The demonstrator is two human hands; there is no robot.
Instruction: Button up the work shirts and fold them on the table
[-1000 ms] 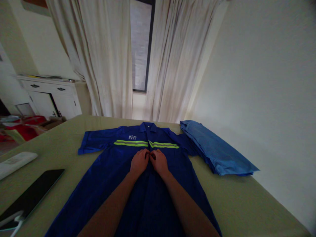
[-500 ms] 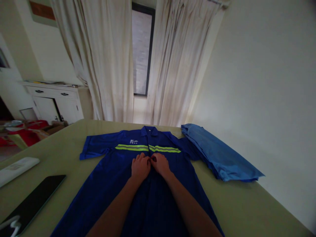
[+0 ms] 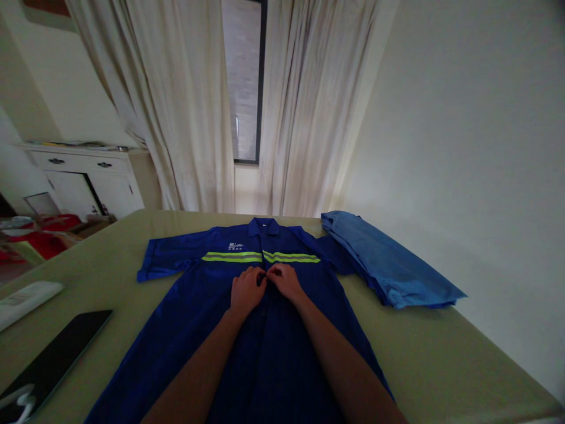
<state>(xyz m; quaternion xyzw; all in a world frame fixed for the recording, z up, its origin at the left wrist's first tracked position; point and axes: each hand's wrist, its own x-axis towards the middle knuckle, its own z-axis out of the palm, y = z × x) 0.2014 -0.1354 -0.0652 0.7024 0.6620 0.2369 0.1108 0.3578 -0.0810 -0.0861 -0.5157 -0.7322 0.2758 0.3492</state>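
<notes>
The left hand (image 3: 248,290), flatter a moment ago, has curled in toward the right hand (image 3: 285,280); both now pinch the placket (image 3: 263,330) of the blue work shirt (image 3: 194,318) spread beneath them, apparently working one spot together.

Left hand (image 3: 247,290) beside right hand (image 3: 286,281), fingers (image 3: 276,269) curled, forearms (image 3: 338,356) outstretched
</notes>
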